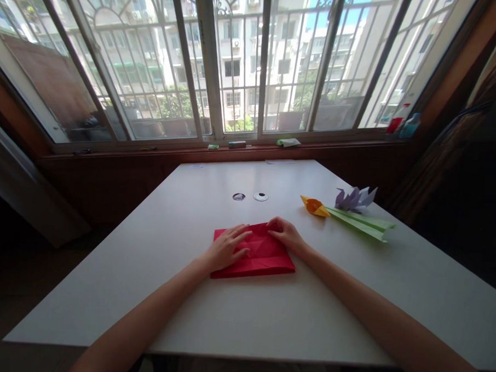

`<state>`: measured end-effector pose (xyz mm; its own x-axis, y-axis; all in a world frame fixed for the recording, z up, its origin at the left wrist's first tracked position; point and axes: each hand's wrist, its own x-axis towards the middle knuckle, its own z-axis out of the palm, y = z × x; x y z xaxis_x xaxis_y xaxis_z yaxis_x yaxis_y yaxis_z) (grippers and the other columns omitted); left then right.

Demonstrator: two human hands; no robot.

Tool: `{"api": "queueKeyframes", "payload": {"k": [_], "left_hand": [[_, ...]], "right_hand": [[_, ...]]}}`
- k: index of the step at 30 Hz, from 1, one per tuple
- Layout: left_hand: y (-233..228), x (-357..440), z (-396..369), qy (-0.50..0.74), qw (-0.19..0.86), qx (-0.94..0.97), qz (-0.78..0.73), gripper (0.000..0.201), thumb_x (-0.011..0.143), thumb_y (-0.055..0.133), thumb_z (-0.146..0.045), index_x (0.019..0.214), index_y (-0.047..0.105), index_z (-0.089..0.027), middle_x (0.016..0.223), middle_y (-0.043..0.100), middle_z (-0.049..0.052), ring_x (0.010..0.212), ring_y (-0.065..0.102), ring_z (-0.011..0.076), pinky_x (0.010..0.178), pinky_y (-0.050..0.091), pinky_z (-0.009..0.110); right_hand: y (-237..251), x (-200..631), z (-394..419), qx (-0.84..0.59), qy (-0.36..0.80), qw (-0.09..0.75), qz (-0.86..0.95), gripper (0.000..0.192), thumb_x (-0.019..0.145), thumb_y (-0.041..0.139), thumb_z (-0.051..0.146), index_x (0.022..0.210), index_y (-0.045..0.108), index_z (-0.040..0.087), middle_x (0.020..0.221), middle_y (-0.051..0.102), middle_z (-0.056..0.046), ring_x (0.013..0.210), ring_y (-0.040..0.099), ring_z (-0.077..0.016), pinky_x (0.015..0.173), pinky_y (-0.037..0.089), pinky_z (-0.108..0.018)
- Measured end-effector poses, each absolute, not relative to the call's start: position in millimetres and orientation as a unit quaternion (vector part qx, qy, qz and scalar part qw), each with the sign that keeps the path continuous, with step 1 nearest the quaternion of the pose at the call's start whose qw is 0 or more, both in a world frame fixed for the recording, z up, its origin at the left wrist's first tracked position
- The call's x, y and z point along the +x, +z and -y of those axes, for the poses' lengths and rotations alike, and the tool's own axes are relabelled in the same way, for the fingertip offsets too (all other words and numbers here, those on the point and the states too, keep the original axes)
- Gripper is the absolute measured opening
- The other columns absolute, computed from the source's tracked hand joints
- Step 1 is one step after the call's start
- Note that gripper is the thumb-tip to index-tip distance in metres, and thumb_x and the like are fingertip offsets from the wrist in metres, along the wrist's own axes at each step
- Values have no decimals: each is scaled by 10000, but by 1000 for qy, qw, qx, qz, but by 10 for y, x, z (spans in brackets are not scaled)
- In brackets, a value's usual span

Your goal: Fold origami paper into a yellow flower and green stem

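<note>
A creased sheet of red paper [265,252], folded into a rough rectangle, lies on the white table in front of me. My left hand [228,246] rests flat on its left part with the fingers spread. At the far right edge of the paper, my right hand [285,232] has its fingers bent and pinched on the rim. The bit of paper under both hands is hidden.
Right of the paper on the white table [168,226] lie an orange paper boat [316,206], a green paper plane [361,223] and purple folded paper cranes [354,198]. Two round table holes [260,197] are beyond the paper. Small items line the window sill [167,149].
</note>
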<state>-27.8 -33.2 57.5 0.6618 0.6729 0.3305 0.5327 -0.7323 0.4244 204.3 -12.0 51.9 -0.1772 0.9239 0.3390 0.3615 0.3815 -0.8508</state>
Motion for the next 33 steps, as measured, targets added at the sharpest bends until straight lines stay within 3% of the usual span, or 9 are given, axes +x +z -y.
{"api": "queueKeyframes", "payload": {"k": [6,24,26,30,33], "left_hand": [[487,-254,330,152,200,908,-335,567,810,410,-465,1320,299,-244,1401,267,45,1301,203,201,1072,128,377],[354,-445,51,177,194,854,-449,582,793,398,-513,1304,331,-241,1400,269,61,1306,180,227,1050,85,400],[350,-446,61,185,186,855,-448,578,796,403,-497,1304,329,-231,1391,293,71,1298,206,229,1047,103,395],[388,-446,100,243,165,856,-425,571,774,471,-438,1283,359,-203,1304,423,105,1211,357,236,1003,227,360],[428,-431,134,276,165,854,-410,468,753,515,-394,1179,469,-206,1041,593,89,954,528,215,846,373,316]], "right_hand": [[491,2051,91,-464,290,438,713,124,653,573,217,772,595,193,803,624,-18,762,564,-172,725,423,-301],[457,2059,67,-439,313,448,713,129,655,585,216,780,614,197,825,625,-17,790,570,-176,735,440,-306],[462,2054,77,-433,339,454,701,204,657,581,214,859,609,200,831,626,-14,781,573,-171,713,453,-298],[509,2032,141,-422,416,434,679,480,673,564,240,1145,484,208,703,609,18,584,550,-131,502,442,-240],[546,2014,186,-408,436,399,696,460,671,579,250,1120,506,185,683,600,19,560,538,-115,471,424,-217]]}}
